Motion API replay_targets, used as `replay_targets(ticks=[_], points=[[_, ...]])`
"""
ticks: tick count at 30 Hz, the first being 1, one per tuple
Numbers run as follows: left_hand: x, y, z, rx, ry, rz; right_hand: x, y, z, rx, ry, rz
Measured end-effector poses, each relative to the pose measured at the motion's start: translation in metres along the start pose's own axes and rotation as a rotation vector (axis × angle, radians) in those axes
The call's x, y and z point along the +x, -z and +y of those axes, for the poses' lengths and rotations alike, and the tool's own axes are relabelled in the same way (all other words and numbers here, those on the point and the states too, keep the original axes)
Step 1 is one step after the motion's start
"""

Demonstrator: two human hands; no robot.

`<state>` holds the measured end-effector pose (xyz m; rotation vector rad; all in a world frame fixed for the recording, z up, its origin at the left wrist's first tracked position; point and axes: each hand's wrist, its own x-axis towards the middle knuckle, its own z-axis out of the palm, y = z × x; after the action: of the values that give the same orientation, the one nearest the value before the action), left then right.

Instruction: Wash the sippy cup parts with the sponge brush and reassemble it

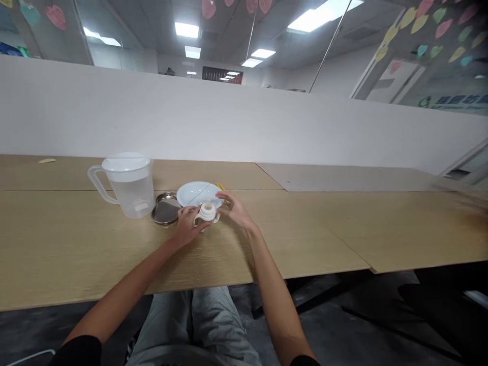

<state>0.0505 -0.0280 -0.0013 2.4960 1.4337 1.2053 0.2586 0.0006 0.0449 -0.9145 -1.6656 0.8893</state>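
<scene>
Above the table's near half, my left hand is closed around the left side of a small white two-handled bottle. A ringed white collar forms its top, and a bit of its lower part shows under my thumb. My right hand is at the bottle's right handle with its fingers apart and curved; whether a fingertip touches the handle is hard to see. Just behind the hands lies a white oval plate, partly covered by them. A round metal tray sits left of the plate, next to my left hand.
A clear plastic pitcher with a white lid stands left of the metal tray. Something yellow shows behind the plate. The wooden table meets a low white wall topped with glass. A dark chair is at the lower right.
</scene>
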Motion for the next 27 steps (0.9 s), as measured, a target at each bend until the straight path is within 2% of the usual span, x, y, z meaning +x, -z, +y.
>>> replay_targets(ticks=[2, 3, 5, 8, 10, 12, 16, 18, 22, 27], points=[[-0.001, 0.000, -0.001, 0.027, -0.008, 0.012, -0.002, 0.003, 0.002, 0.013, 0.014, 0.135], [-0.001, 0.001, -0.001, 0.036, -0.013, 0.016, -0.004, 0.001, 0.001, 0.031, 0.015, 0.157], [-0.002, 0.002, 0.000, 0.044, -0.014, 0.016, -0.008, -0.010, -0.003, 0.049, 0.022, 0.104], [-0.001, 0.003, 0.001, 0.052, -0.003, 0.012, -0.013, -0.031, -0.011, -0.150, 0.007, 0.087], [-0.001, 0.004, 0.002, 0.051, 0.006, 0.010, -0.012, -0.039, -0.015, -0.184, -0.001, 0.080], [-0.001, 0.004, 0.002, 0.044, 0.016, 0.002, -0.009, -0.038, -0.019, -0.081, 0.003, 0.066], [-0.001, 0.003, -0.001, 0.036, 0.026, -0.009, -0.003, -0.024, -0.030, 0.213, -0.014, 0.014], [-0.001, 0.001, -0.002, 0.034, 0.022, -0.005, -0.002, -0.019, -0.035, 0.262, -0.046, -0.039], [0.000, 0.002, -0.002, 0.033, 0.003, 0.002, -0.004, -0.022, -0.038, 0.136, -0.047, -0.099], [0.000, 0.004, 0.001, 0.049, -0.018, -0.001, -0.007, -0.031, -0.031, -0.140, 0.040, -0.084]])
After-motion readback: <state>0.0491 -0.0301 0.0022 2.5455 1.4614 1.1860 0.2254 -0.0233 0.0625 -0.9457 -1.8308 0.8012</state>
